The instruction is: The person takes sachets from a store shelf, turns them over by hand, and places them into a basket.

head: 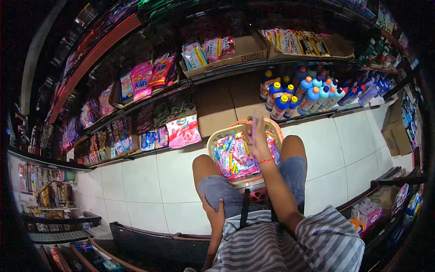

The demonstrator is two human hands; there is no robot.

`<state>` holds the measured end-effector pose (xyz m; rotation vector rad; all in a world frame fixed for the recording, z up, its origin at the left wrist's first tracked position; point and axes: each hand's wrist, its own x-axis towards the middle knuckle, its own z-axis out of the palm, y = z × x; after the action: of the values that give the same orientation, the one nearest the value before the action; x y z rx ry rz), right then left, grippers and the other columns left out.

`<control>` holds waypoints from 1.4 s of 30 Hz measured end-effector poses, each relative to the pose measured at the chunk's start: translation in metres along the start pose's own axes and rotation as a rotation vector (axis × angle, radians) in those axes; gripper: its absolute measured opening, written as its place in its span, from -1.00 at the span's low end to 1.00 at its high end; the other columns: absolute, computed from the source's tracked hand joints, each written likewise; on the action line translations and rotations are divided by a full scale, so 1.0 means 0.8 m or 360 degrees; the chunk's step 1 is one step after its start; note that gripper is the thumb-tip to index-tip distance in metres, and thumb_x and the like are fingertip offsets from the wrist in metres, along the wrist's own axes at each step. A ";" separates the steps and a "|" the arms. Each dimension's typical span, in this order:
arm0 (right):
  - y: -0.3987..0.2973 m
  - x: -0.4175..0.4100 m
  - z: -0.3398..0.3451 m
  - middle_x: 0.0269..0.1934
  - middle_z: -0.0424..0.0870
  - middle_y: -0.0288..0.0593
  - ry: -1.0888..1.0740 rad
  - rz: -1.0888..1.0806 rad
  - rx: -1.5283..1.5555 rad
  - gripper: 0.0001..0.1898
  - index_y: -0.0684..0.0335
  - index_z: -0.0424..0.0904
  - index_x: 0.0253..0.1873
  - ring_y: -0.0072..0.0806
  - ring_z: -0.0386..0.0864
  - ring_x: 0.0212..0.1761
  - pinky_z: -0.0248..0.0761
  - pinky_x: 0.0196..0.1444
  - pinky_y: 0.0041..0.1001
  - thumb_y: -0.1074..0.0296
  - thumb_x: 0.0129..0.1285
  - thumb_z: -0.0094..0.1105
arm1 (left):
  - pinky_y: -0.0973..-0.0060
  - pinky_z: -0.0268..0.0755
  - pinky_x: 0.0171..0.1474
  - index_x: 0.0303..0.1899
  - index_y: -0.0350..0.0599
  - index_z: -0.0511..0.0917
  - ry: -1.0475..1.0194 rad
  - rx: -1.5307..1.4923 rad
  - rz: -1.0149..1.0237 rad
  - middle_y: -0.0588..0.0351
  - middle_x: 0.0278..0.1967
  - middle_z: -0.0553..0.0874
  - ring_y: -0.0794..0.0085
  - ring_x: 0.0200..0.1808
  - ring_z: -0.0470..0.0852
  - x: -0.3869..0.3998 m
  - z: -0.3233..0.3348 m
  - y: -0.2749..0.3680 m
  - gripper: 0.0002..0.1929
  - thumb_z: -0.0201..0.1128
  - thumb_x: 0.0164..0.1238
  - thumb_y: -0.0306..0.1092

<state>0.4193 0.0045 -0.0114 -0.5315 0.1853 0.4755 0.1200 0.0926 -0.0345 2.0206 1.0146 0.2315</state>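
A cream plastic basket (211,144), with an orange-red one around its far and right edges, stands between my knees. Many Downy fabric softener sachets (239,154) fill it. Above the basket's right part, my right hand (259,141) holds a thin pinkish sachet (255,124) upright; the hand is slightly blurred, and a red string circles its wrist. My left hand (214,212) rests on my left thigh with the thumb apart from the fingers and nothing seen in it.
Ahead, a shelf holds cardboard boxes (234,61) of sachets above bottles with coloured caps (282,103). An Attack detergent pack (184,131) stands on the lower shelf. A black shelf edge (153,239) lies behind my left side; more shelving (377,183) stands at right.
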 end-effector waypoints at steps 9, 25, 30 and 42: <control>0.118 0.007 -0.155 0.02 0.56 0.15 0.0282 0.0179 -0.1938 -0.51 0.45 0.44 0.16 -0.15 0.54 0.02 0.46 -0.01 -0.26 0.14 0.31 0.12 | 0.22 -0.06 0.43 0.40 -0.32 0.03 0.0020 -0.0002 0.0043 -0.32 0.36 0.14 -0.07 0.40 0.11 -0.001 0.001 -0.001 -0.22 0.24 0.32 -0.14; 0.115 0.024 -0.246 -0.53 0.61 -0.06 -0.0039 0.0007 -0.2344 -0.69 0.28 0.60 -0.34 -0.33 0.54 -0.50 0.37 -0.40 -0.26 0.14 0.26 0.02 | 0.18 -0.02 0.41 0.36 -0.37 0.04 0.0079 -0.0035 0.0107 -0.38 0.33 0.15 -0.13 0.37 0.15 0.003 0.009 -0.022 -0.20 0.32 0.21 -0.26; 0.075 0.029 -0.102 -0.45 0.59 -0.27 0.0007 -0.0326 -0.1690 -0.71 0.33 0.58 -0.11 -0.54 0.52 -0.39 0.43 -0.33 -0.47 0.18 0.34 0.08 | 0.18 0.05 0.38 0.40 -0.38 -0.01 -0.0041 -0.0076 0.0013 -0.40 0.36 0.14 -0.15 0.38 0.15 -0.006 0.000 -0.015 -0.19 0.24 0.33 -0.13; -0.106 0.281 0.187 -0.24 0.68 0.10 0.0176 -0.1581 -0.2409 -0.67 0.32 0.61 -0.16 -0.04 0.65 -0.16 0.49 -0.12 -0.21 0.13 0.15 0.26 | 0.19 0.13 0.31 0.36 -0.40 0.08 0.0062 -0.0098 0.0114 -0.42 0.29 0.25 -0.14 0.31 0.26 -0.005 0.006 -0.006 -0.22 0.29 0.29 -0.15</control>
<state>0.6641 0.1063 0.0877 -1.9911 -0.3968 -0.5132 0.1167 0.0881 -0.0407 2.0053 0.9491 0.3375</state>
